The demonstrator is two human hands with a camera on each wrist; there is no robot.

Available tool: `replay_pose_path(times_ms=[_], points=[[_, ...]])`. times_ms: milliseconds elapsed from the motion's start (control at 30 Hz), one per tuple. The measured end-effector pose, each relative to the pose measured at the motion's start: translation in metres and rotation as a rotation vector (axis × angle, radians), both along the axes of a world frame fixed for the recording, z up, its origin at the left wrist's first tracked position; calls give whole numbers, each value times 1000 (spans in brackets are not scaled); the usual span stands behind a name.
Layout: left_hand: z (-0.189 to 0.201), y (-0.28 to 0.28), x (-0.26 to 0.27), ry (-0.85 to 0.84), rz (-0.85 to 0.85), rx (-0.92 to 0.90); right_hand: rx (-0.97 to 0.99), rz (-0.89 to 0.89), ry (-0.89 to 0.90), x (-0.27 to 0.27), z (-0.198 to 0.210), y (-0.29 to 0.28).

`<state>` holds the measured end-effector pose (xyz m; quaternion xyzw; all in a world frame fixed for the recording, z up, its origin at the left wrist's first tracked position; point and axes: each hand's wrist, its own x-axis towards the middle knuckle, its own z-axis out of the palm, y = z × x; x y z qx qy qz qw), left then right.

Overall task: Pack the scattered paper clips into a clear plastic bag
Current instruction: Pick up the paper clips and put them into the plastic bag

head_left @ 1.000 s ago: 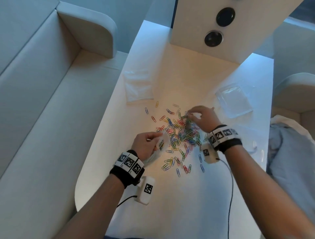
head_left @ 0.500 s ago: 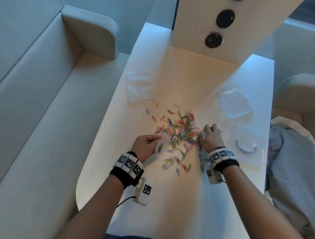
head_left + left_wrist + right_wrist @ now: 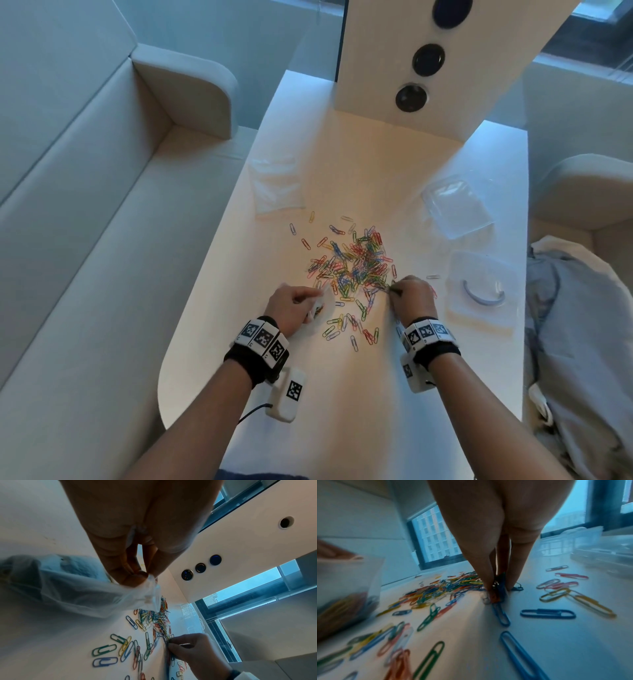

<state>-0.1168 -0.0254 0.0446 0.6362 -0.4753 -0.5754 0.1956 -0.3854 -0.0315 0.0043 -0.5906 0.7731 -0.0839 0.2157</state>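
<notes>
Several coloured paper clips (image 3: 352,267) lie in a heap mid-table, with more strewn toward me (image 3: 547,614). My left hand (image 3: 294,305) pinches the mouth of a clear plastic bag (image 3: 82,595) at the heap's near left edge; some clips show inside the bag (image 3: 346,601). My right hand (image 3: 411,294) is down at the heap's near right edge, fingertips (image 3: 498,592) pinching a small bunch of clips (image 3: 167,638) against the table.
A second flat clear bag (image 3: 277,185) lies at the table's far left, a clear plastic box (image 3: 457,209) and its lid (image 3: 479,291) at the right. A white upright panel (image 3: 428,61) stands at the far end. Sofas flank the table; cloth (image 3: 579,342) lies right.
My right hand came back from the far side of the heap to its near right edge and closed on a bunch of clips. The left hand stayed put with the bag.
</notes>
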Motion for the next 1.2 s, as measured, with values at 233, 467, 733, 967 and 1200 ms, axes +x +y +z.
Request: replay_pose_path(times_ms=[233,467,733,967,1200], points=[[0,4,-2,-13,8,24,103,-565,-615,-17,2,17],[-11,9,-13,0,-31,30,145,-719,-1544,24,42,34],[1,16,-18,38,17,-30,242,-528,-1244,86,40,42],[6,22,-19,35,-40,-51,132,-216,-601,103,49,42],[1,24,-19,59,-24,-29,260,-70,-478,112,60,37]])
